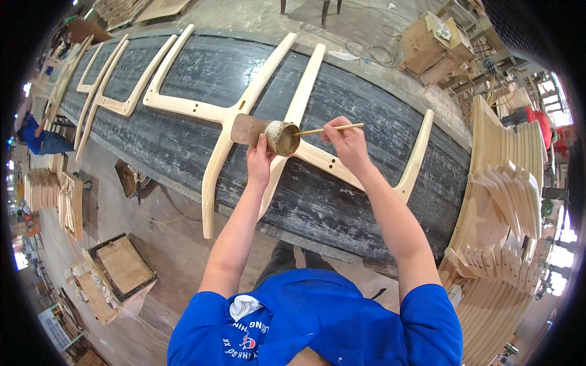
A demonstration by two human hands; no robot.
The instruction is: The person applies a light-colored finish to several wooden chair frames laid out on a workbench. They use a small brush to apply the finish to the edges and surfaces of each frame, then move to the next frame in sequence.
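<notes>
My left hand [260,163] grips a stained, brownish cylindrical pot [249,130], tipped so that its mouth faces right. A thin wooden stick [317,130] is pinched in my right hand [349,145], and its far end reaches into the pot's mouth; whether it carries a brush tip is hidden. Beneath the pot lie two pale wooden chair frames. The left frame [210,192] has holes in its crosspiece and long curved legs. Just below my right hand runs the crosspiece of the right frame [342,169], also with dark holes.
A long, scuffed black workbench [342,219] carries the frames, with more wooden frames [116,104] toward its left end. Stacks of curved wooden parts [506,201] stand at the right. A wooden box [125,265] sits on the floor at lower left. A person in blue [39,134] is at the far left.
</notes>
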